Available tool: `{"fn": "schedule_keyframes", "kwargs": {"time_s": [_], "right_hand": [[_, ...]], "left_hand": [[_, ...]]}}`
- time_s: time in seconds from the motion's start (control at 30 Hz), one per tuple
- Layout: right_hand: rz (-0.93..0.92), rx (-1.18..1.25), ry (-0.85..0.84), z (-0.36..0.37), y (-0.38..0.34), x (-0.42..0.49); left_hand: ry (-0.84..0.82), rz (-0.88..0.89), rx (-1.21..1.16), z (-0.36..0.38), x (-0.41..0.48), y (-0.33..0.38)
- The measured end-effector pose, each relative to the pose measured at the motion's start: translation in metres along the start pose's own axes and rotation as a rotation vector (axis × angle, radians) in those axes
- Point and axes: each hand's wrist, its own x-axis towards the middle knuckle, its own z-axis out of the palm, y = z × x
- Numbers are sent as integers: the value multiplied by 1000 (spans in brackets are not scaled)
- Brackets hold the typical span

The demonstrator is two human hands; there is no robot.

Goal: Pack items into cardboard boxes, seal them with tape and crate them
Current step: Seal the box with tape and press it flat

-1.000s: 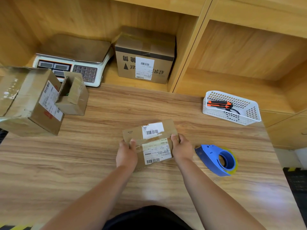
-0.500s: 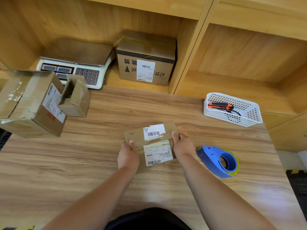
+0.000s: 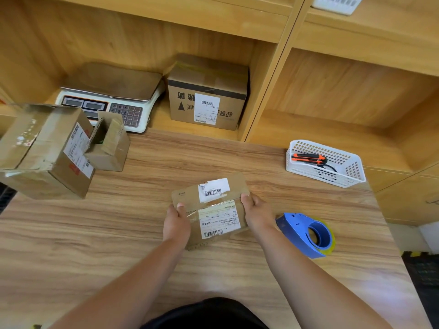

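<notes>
A small flat cardboard box (image 3: 211,205) with two white barcode labels lies in the middle of the wooden table (image 3: 118,233). My left hand (image 3: 177,224) grips its left side, thumb on top. My right hand (image 3: 257,213) grips its right side, thumb on the top edge. A blue tape dispenser (image 3: 306,233) with a yellowish roll lies on the table just right of my right hand.
A large taped box (image 3: 47,150) and a small open box (image 3: 109,143) stand at the left. A weighing scale (image 3: 107,98) and a labelled box (image 3: 206,93) sit in the shelf behind. A white basket (image 3: 325,162) holds an orange utility knife (image 3: 308,159).
The hands and the small box stay in the same place on the table. Only the camera has tilted slightly, shifting the scene a little lower in view.
</notes>
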Motion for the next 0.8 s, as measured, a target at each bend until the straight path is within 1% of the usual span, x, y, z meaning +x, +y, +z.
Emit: {"fn": "schedule_keyframes", "kwargs": {"time_s": [0.13, 0.2, 0.27, 0.33, 0.4, 0.5, 0.53, 0.57, 0.63, 0.73, 0.8], "right_hand": [[-151, -55, 39, -1, -20, 4], [-276, -159, 72, -7, -34, 4], [-430, -274, 79, -13, -47, 1], [-591, -393, 76, -15, -56, -5], [-727, -558, 81, -10, -61, -10], [-919, -755, 187, 1, -58, -20], [-956, -784, 176, 4, -57, -23], [-986, -794, 172, 7, -55, -25], [-967, -729, 115, 7, -53, -29], [-858, -493, 30, -3, -57, -31], [-823, -496, 31, -7, -57, -32]], "left_hand": [[-41, -87, -60, -6, 7, 5], [-13, -93, -126, -10, 10, 10], [55, -60, -175, -16, 11, 19], [125, 19, -163, -23, 6, 33], [166, 169, -138, -29, -1, 47], [161, 380, -118, -38, -8, 66], [144, 426, -97, -41, -8, 70], [110, 478, -58, -43, -9, 73], [7, 586, 85, -47, -7, 77], [-146, 732, 317, -54, -1, 75], [-209, 786, 397, -60, 0, 76]]}}
